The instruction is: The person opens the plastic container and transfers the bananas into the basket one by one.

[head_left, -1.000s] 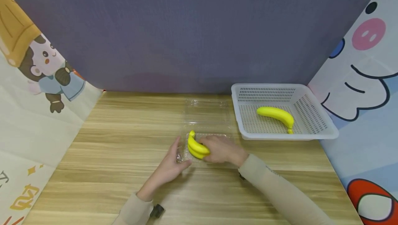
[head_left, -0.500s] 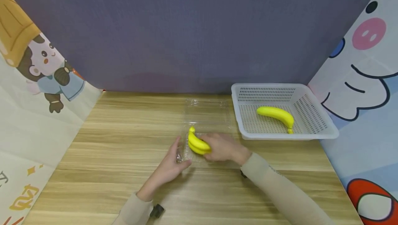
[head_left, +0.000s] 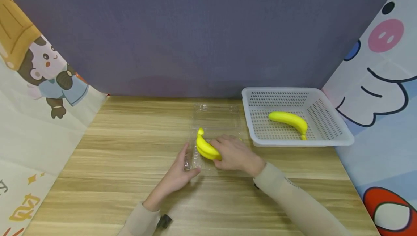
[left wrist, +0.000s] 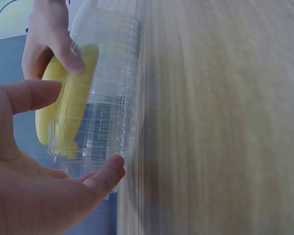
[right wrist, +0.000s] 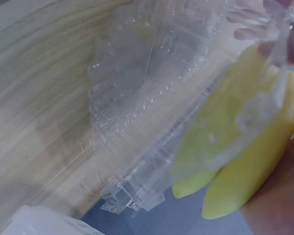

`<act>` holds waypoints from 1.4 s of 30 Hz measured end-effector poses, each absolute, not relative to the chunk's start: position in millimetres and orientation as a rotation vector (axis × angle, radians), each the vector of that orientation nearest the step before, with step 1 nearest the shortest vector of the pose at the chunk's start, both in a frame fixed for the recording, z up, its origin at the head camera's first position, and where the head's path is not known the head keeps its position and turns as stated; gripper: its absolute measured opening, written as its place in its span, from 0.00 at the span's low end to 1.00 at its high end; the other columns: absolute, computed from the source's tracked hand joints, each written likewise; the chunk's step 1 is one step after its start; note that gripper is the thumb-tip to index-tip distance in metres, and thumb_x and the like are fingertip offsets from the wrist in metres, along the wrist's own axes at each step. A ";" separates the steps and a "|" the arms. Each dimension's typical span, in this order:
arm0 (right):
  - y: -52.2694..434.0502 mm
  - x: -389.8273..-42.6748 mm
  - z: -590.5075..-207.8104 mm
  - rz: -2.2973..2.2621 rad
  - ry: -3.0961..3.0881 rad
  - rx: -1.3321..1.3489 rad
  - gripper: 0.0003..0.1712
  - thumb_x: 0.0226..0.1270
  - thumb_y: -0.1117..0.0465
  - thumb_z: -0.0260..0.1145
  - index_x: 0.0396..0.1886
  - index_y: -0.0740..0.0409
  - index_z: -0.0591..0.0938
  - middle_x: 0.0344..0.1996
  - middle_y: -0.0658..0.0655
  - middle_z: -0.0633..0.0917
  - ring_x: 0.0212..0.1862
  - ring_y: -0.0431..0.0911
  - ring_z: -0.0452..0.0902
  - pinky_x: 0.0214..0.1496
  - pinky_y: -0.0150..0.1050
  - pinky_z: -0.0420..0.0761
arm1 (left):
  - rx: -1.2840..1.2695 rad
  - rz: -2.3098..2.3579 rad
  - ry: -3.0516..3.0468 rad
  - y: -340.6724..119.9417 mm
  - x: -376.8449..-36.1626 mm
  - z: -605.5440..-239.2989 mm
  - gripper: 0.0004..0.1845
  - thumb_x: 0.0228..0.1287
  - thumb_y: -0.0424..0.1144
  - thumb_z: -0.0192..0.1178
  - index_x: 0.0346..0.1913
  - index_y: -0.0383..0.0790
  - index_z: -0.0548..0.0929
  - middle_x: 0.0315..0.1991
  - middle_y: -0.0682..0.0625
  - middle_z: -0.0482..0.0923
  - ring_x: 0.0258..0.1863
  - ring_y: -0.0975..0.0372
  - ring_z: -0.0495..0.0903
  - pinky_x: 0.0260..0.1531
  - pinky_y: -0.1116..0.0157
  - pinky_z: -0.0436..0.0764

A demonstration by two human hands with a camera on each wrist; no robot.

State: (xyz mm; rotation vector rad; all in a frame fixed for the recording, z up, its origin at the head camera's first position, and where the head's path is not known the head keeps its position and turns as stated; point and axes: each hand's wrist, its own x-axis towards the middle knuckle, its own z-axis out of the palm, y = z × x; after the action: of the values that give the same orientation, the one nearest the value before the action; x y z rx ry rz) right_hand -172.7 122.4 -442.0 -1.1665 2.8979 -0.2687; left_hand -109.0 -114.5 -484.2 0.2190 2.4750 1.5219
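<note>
A clear plastic clamshell box (head_left: 216, 130) lies opened out on the table, its lid folded toward the back. My right hand (head_left: 234, 154) grips a small bunch of yellow bananas (head_left: 206, 148) over the base of the box, stem end to the left. In the right wrist view two banana tips (right wrist: 230, 198) stick out side by side, partly behind clear plastic. My left hand (head_left: 177, 174) holds the front left corner of the box, with the thumb and fingers on either side of that corner in the left wrist view. The right palm hides part of the bananas.
Right of the box stands a white perforated basket (head_left: 298, 143) with a single yellow banana (head_left: 290, 121) inside. A dark grey panel (head_left: 202, 37) rises behind the wooden table (head_left: 130, 134), and cartoon-printed sheets (head_left: 29, 127) flank both sides.
My right hand has shifted the banana bunch slightly back, away from me, and a yellow tip now shows past its far side. My left hand and the box have stayed put.
</note>
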 end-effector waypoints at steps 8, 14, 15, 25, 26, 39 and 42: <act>127.0 -171.3 -437.6 -0.261 2.970 -1.241 0.28 0.53 0.48 0.73 0.54 0.49 0.80 0.39 0.46 0.81 0.43 0.43 0.76 0.50 0.45 0.81 | 0.215 1.513 2.481 -114.8 -108.8 -484.5 0.56 0.63 0.46 0.70 0.82 0.39 0.42 0.77 0.32 0.54 0.72 0.36 0.62 0.67 0.34 0.65; 129.2 -170.2 -431.2 -0.266 2.997 -1.259 0.29 0.53 0.48 0.73 0.56 0.49 0.81 0.40 0.49 0.83 0.43 0.45 0.78 0.50 0.47 0.82 | 0.220 1.513 2.484 -114.7 -108.6 -485.3 0.56 0.63 0.45 0.70 0.82 0.39 0.42 0.77 0.31 0.54 0.72 0.36 0.61 0.67 0.34 0.64; 129.6 -170.1 -430.3 -0.265 3.002 -1.261 0.29 0.53 0.48 0.73 0.56 0.49 0.81 0.39 0.48 0.82 0.42 0.45 0.78 0.48 0.46 0.82 | 0.220 1.514 2.485 -114.7 -108.6 -485.4 0.56 0.63 0.45 0.70 0.82 0.39 0.42 0.77 0.31 0.54 0.72 0.35 0.61 0.67 0.34 0.64; 134.6 -170.4 -420.7 -0.309 3.077 -1.329 0.25 0.52 0.49 0.73 0.51 0.51 0.81 0.34 0.47 0.79 0.38 0.44 0.75 0.43 0.43 0.81 | 0.214 1.509 2.490 -114.4 -110.2 -486.0 0.56 0.64 0.43 0.70 0.82 0.39 0.41 0.78 0.31 0.52 0.72 0.35 0.60 0.67 0.33 0.63; 134.9 -170.4 -419.5 -0.320 3.079 -1.333 0.25 0.52 0.50 0.73 0.50 0.51 0.81 0.34 0.46 0.79 0.38 0.44 0.75 0.43 0.42 0.81 | 0.214 1.507 2.493 -114.5 -110.2 -486.1 0.56 0.64 0.43 0.70 0.82 0.39 0.41 0.78 0.31 0.53 0.72 0.35 0.60 0.67 0.33 0.63; 139.8 -169.9 -406.5 -0.386 3.127 -1.312 0.25 0.53 0.50 0.74 0.50 0.53 0.82 0.33 0.46 0.79 0.34 0.43 0.71 0.33 0.36 0.75 | 0.220 1.509 2.501 -114.6 -110.4 -486.3 0.56 0.63 0.43 0.70 0.82 0.38 0.42 0.77 0.30 0.53 0.72 0.35 0.61 0.67 0.34 0.63; 142.8 -171.4 -405.4 -0.378 3.151 -1.320 0.26 0.53 0.50 0.74 0.51 0.54 0.82 0.33 0.47 0.80 0.34 0.44 0.71 0.35 0.38 0.76 | 0.221 1.514 2.501 -114.5 -110.7 -487.1 0.56 0.63 0.42 0.70 0.82 0.38 0.42 0.77 0.31 0.53 0.72 0.36 0.61 0.68 0.35 0.63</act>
State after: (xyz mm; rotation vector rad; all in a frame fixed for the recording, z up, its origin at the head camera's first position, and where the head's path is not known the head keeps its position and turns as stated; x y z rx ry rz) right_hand -171.4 142.8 -405.4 -1.3203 3.1512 -0.3778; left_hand -110.7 -114.5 -487.1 0.2208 2.5013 1.5141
